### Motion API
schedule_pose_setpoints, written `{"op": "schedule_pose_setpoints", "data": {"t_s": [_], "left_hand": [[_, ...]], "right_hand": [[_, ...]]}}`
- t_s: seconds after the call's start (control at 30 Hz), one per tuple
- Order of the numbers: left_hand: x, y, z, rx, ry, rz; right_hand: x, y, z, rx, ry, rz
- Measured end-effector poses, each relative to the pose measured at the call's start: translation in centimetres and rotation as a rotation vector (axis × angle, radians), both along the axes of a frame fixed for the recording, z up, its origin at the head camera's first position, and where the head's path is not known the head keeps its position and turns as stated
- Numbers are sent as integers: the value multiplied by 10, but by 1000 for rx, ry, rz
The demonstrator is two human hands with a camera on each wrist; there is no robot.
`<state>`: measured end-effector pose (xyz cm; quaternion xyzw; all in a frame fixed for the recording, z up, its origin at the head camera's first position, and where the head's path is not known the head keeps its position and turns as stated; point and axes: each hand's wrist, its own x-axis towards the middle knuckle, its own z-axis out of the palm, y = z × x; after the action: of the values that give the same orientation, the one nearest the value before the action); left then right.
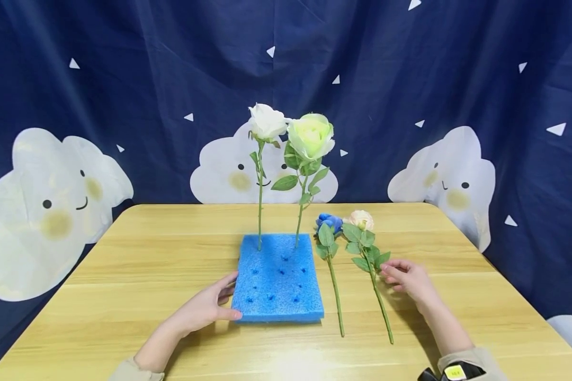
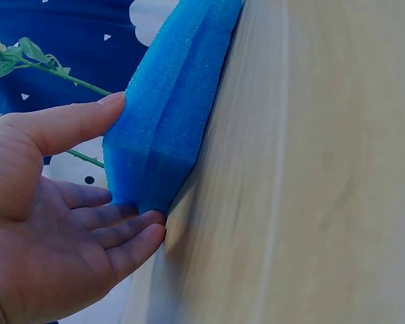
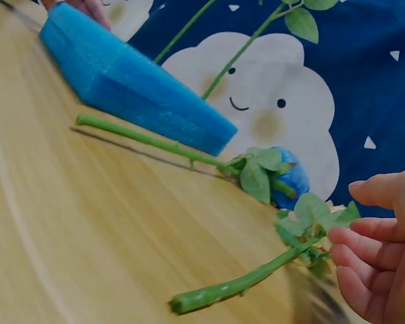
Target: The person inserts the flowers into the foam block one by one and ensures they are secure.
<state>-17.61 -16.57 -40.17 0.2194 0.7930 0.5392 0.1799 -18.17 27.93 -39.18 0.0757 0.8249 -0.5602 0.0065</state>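
A blue foam block with several small holes lies on the table. A white rose and a pale green rose stand upright in its far part. My left hand touches the block's left side, thumb at the edge and relaxed fingers low against the side. At the right, a blue rose and a pale pink rose lie with stems toward me. My right hand is beside the pink rose's leaves, thumb and fingers apart, fingertips close to its stem.
The wooden table has rounded far corners. Behind it hangs a dark blue curtain with smiling clouds and white triangles. A black strap with a yellow-faced device is on the right wrist.
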Motion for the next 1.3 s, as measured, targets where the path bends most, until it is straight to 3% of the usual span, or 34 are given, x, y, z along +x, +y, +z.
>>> {"op": "schedule_pose_setpoints", "data": {"t_s": [0.2,0.43,0.9,1.03,1.3], "left_hand": [[-1,0,-1,0,-3,-1],[-1,0,-1,-4,-3,2],[-1,0,0,-16,4,2],[-1,-1,0,-18,2,4],[-1,0,-1,-18,10,-1]], "right_hand": [[0,-4,-9,70,-49,23],[-3,-6,-14,155,-46,50],[-3,-19,-14,435,55,112],[-3,-18,-15,415,52,99],[-6,-7,-15,186,-53,59]]}}
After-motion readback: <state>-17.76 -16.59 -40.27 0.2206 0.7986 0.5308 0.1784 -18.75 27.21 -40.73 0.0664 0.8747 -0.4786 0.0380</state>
